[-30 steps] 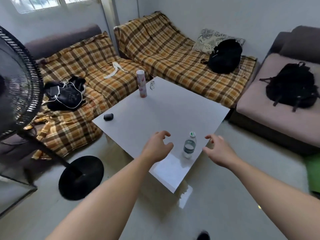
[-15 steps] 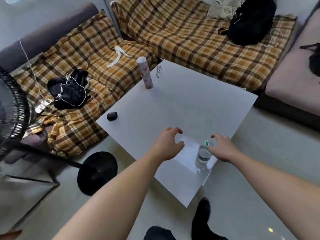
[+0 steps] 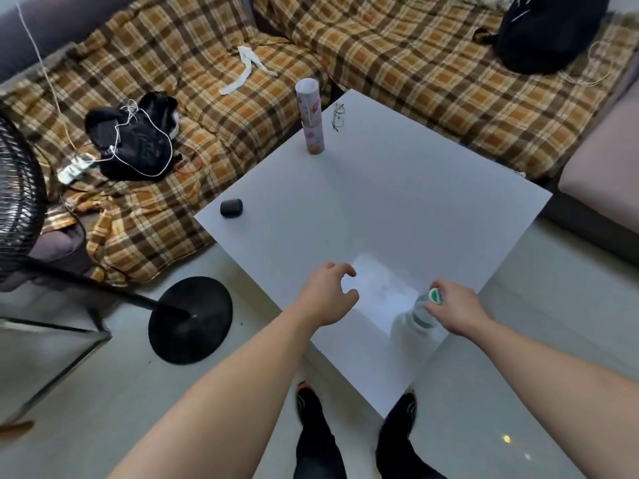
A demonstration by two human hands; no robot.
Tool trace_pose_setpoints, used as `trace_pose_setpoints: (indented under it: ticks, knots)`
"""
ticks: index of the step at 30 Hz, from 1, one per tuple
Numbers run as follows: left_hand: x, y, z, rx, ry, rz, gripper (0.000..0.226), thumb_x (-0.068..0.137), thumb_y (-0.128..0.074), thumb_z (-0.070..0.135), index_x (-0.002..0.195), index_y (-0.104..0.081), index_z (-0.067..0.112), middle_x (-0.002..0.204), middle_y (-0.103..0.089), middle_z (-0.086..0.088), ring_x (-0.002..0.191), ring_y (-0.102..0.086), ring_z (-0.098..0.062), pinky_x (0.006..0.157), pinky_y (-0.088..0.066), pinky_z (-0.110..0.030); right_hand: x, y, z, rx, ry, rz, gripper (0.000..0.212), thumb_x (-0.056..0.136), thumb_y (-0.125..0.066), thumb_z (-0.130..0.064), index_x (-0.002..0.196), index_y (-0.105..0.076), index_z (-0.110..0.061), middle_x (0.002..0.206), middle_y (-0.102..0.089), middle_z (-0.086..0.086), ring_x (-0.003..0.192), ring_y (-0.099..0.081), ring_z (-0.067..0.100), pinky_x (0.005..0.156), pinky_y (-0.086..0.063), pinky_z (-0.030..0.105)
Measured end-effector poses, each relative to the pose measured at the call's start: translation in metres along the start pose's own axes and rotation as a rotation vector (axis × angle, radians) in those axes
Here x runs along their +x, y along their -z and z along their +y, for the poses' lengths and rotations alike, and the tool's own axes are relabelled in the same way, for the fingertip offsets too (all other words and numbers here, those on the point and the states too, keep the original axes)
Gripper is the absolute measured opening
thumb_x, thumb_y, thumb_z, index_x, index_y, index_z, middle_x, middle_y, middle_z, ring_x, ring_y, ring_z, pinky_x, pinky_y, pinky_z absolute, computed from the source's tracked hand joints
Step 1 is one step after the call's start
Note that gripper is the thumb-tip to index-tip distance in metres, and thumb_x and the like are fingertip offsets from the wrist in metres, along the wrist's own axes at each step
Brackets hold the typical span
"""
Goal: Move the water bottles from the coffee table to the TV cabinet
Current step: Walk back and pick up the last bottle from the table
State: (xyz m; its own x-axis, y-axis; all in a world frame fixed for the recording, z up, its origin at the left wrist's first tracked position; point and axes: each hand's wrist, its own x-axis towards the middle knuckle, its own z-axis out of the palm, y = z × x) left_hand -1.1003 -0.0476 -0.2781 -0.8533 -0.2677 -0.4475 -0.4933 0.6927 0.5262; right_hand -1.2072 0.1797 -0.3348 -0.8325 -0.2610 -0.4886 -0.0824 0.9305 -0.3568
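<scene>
My right hand (image 3: pixel 456 311) is on the water bottle (image 3: pixel 423 311) now, fingers curled around its neck just under the green-and-white cap (image 3: pixel 435 294), thumb on the near side. The bottle stands upright at the near right edge of the coffee table (image 3: pixel 380 209), clear plastic, round-bodied, with water showing through. Whether its base rests on the tabletop or is just off it, I cannot tell.

My left hand (image 3: pixel 328 297) hovers over the table to the left of the bottle, apart from it, fingers loosely curved and spread, gripping nothing.

Counting up: one water bottle in sight. One tall cylinder (image 3: pixel 310 115), a pinkish printed tube with a pale flat lid, stands upright at the far corner of the table. One pair of thin wire-framed glasses (image 3: pixel 338 115) lies just beside it. One small dark rounded object (image 3: pixel 231 207), matte, sits near the left corner.

The tabletop is a smooth white square, with a glossy patch of reflected light between my hands. Past it, orange-and-brown plaid cloths (image 3: pixel 397 63) cover the sofas, soft and rumpled. On the left sofa lies one black bundle (image 3: pixel 133 140) tangled in white cable, and one white strip of fabric (image 3: pixel 247 67). One black bag (image 3: pixel 546 32) sits far right. The fan's round black base (image 3: pixel 190 319) rests on the pale shiny floor, its wire grille (image 3: pixel 17 202) at the left edge. My two dark shoes (image 3: pixel 356 430) stand below the table's near corner.
</scene>
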Motion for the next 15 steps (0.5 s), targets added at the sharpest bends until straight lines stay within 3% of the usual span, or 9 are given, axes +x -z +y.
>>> trace_pose_setpoints:
  ticks: [4, 9, 12, 15]
  knots:
    - [0.002, 0.021, -0.019, 0.007, 0.046, 0.006, 0.039, 0.086, -0.052, 0.037, 0.125, -0.049, 0.03, 0.126, -0.048, 0.004, 0.109, -0.051, -0.021, 0.091, -0.046, -0.04, 0.001, 0.009, -0.022, 0.009, 0.016, 0.068, 0.022, 0.085, -0.06, -0.028, 0.104, -0.06, -0.017, 0.098, -0.065, 0.012, 0.082, -0.054, 0.03, 0.067, -0.043, 0.033]
    - [0.021, 0.038, -0.014, 0.077, 0.017, -0.006, 0.038, 0.087, -0.052, 0.036, 0.125, -0.049, 0.028, 0.127, -0.049, 0.001, 0.107, -0.052, -0.023, 0.092, -0.048, -0.044, -0.02, 0.039, -0.029, 0.064, 0.03, 0.055, 0.023, 0.082, -0.063, -0.035, 0.102, -0.06, -0.024, 0.099, -0.066, 0.004, 0.087, -0.059, 0.027, 0.074, -0.051, 0.036]
    - [0.035, 0.036, 0.013, 0.1, -0.097, -0.027, 0.038, 0.087, -0.053, 0.034, 0.123, -0.05, 0.026, 0.126, -0.049, 0.0, 0.101, -0.055, -0.022, 0.088, -0.049, -0.041, -0.043, 0.052, -0.026, 0.124, 0.039, 0.07, 0.027, 0.083, -0.064, -0.036, 0.106, -0.061, -0.024, 0.104, -0.065, 0.003, 0.093, -0.06, 0.025, 0.08, -0.051, 0.036]
    - [0.038, 0.031, 0.048, 0.091, -0.287, -0.068, 0.037, 0.086, -0.055, 0.033, 0.122, -0.052, 0.025, 0.126, -0.05, -0.003, 0.104, -0.055, -0.024, 0.091, -0.048, -0.041, -0.072, 0.059, -0.027, 0.238, -0.004, 0.198, 0.023, 0.082, -0.066, -0.033, 0.1, -0.063, -0.02, 0.098, -0.066, 0.004, 0.087, -0.059, 0.024, 0.072, -0.047, 0.031]
